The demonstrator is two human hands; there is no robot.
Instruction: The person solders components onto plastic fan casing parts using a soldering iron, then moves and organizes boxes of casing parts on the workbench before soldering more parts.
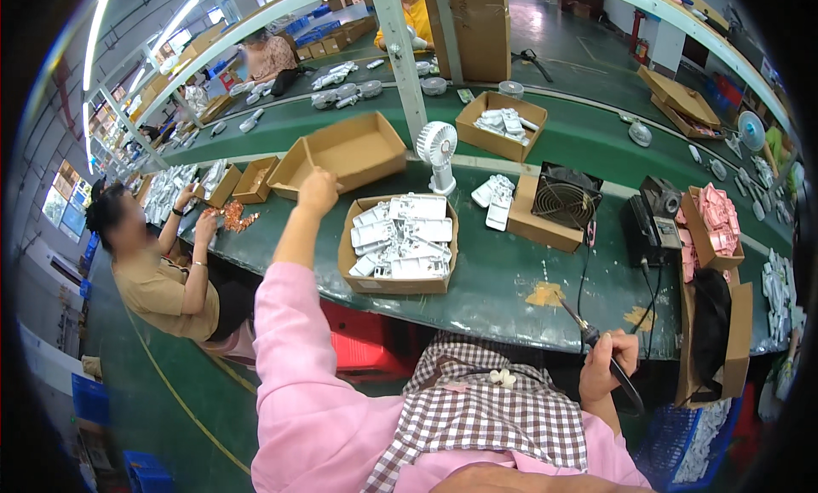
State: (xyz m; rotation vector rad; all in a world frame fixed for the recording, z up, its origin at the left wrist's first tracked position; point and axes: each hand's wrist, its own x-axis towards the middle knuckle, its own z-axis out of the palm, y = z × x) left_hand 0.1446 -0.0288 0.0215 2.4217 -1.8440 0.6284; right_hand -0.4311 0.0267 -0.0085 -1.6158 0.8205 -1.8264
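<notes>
My left hand [318,193] reaches forward across the workbench, its fingers closed on the near edge of a shallow cardboard box [362,145] whose inside looks bare. In my right hand [610,363], near the bench's front edge, is a soldering iron [588,329], its tip pointing up and left over the bench; its black cord loops below the hand. Between my arms stands a cardboard box [349,267] full of white plastic housings [413,229]. Just behind it a white handheld fan [439,152] stands upright.
Right of the filled box are loose white housings [492,195], a black cooling fan [567,195] on cardboard, and a black soldering station [643,224]. Pink parts [717,220] fill a box farther right. A co-worker [162,271] sits at the left. A green conveyor [588,156] runs behind.
</notes>
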